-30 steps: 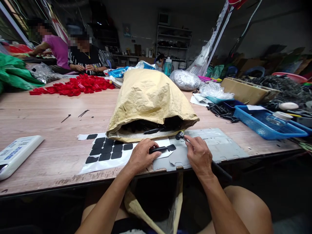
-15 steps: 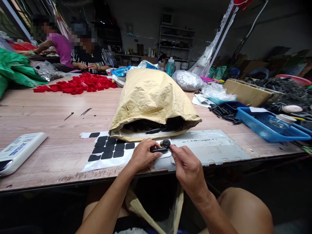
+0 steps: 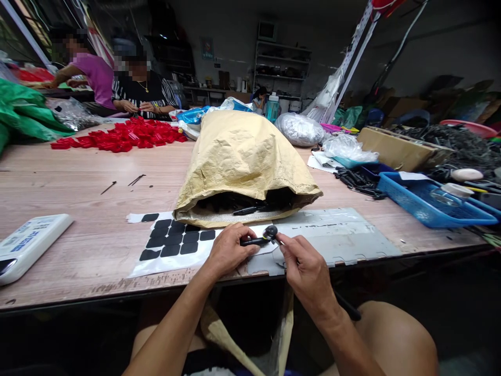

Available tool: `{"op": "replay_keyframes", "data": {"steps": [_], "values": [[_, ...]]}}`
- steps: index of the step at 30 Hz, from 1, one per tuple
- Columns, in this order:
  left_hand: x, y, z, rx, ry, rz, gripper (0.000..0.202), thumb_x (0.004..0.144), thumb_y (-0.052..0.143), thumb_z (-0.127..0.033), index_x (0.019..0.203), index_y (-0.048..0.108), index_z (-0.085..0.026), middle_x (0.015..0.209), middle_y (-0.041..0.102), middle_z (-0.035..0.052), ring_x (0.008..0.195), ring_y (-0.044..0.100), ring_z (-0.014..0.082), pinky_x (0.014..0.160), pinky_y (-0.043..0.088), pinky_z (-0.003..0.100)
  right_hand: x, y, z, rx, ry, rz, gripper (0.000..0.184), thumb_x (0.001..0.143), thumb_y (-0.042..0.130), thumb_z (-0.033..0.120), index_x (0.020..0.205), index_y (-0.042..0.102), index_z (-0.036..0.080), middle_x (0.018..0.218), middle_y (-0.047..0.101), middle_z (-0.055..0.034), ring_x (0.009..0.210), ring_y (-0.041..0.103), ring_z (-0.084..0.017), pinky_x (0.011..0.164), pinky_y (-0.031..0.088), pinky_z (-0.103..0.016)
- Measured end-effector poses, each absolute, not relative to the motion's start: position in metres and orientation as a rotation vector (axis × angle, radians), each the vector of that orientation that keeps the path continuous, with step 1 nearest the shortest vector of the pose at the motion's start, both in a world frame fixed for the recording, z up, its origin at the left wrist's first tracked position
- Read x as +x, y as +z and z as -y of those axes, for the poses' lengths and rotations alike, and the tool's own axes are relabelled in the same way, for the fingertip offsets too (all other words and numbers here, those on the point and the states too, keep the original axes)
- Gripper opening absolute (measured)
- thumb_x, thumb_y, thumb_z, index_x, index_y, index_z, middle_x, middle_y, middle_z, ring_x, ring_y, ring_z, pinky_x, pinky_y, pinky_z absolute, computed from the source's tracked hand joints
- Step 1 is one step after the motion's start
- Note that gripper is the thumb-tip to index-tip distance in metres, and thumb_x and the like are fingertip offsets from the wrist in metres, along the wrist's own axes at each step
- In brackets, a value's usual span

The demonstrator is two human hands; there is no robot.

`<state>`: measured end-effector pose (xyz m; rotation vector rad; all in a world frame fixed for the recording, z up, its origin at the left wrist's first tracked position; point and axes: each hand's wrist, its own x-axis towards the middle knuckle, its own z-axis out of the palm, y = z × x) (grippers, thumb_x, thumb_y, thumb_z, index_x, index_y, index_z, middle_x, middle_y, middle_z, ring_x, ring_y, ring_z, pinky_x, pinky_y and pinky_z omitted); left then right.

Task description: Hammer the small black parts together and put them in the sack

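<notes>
My left hand [image 3: 229, 249] is closed around a thin black stick-like part [image 3: 254, 241] lying at the table's near edge. My right hand [image 3: 303, 266] grips a small hammer; its dark head [image 3: 270, 232] rests at the right end of that part. Both hands sit over a white backing sheet [image 3: 156, 263] carrying several black adhesive squares [image 3: 172, 243], beside a grey metal plate [image 3: 336, 237]. Just behind is a tan paper sack [image 3: 242, 156], its open mouth showing more black parts [image 3: 246, 209].
A white scale [image 3: 27, 245] sits at the left edge. A blue tray [image 3: 426, 201] and loose black parts [image 3: 358, 180] lie at right. Red pieces [image 3: 121, 138] are heaped far left, where two other people sit working. A cardboard box [image 3: 395, 146] stands behind.
My right hand swung the hammer leftward from the metal plate onto the end of the black part. My left hand stayed holding the part.
</notes>
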<state>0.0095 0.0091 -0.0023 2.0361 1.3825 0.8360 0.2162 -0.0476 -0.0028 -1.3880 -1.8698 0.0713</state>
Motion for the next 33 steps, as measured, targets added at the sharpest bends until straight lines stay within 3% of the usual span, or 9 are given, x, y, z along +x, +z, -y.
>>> {"op": "replay_keyframes", "data": {"steps": [11,18,33], "values": [[0.007,0.003,-0.008,2.03,0.802,-1.353,0.016,0.086,0.063,-0.035,0.091,0.075,-0.024,0.09,0.065,0.002,0.093,0.058,0.0208,0.083,0.043,0.032,0.266,-0.019,-0.007,-1.675,-0.239,1.805,0.025,0.092,0.054,0.023,0.109,0.072,0.026,0.092,0.067,-0.0028,0.093,0.058,-0.02,0.082,0.043,-0.031],[0.006,0.001,-0.008,2.115,0.794,-1.338,0.039,0.1,0.042,-0.04,0.073,0.063,-0.021,0.083,0.06,0.0013,0.087,0.054,0.0185,0.079,0.04,0.031,0.266,-0.025,-0.006,-1.732,-0.288,1.8,0.022,0.091,0.057,0.022,0.107,0.072,0.027,0.092,0.067,-0.0017,0.091,0.055,-0.019,0.081,0.04,-0.03],[0.007,-0.006,-0.013,2.139,0.781,-1.363,0.042,0.102,0.035,-0.04,0.069,0.05,-0.019,0.081,0.055,0.0012,0.085,0.05,0.0185,0.078,0.038,0.033,0.262,-0.023,-0.005,-1.772,-0.293,1.767,0.022,0.09,0.059,0.023,0.108,0.072,0.028,0.093,0.066,-0.0017,0.09,0.052,-0.019,0.078,0.036,-0.031]]}}
